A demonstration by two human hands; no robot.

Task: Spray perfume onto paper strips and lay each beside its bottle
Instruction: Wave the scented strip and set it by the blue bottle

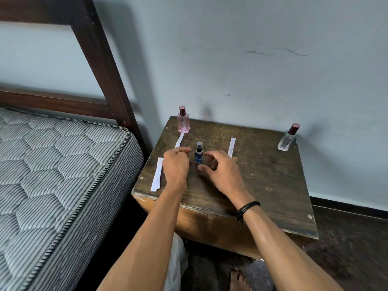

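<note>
Blue bottle (198,154): upright on the table (262,175), between the two hands.
Left hand (175,164): just left of the blue bottle, fingers curled over the near end of the far strip (179,140); a pinch cannot be told.
Right hand (220,171): just right of it, fingers loosely bent, holding nothing.
Pink bottle (183,120): behind-left of it, at the far strip's other end.
Clear bottle (288,138): well right, behind.
Right strip (231,147): right of it, flat.
Left strip (157,175): left of it, past the left hand.
</note>
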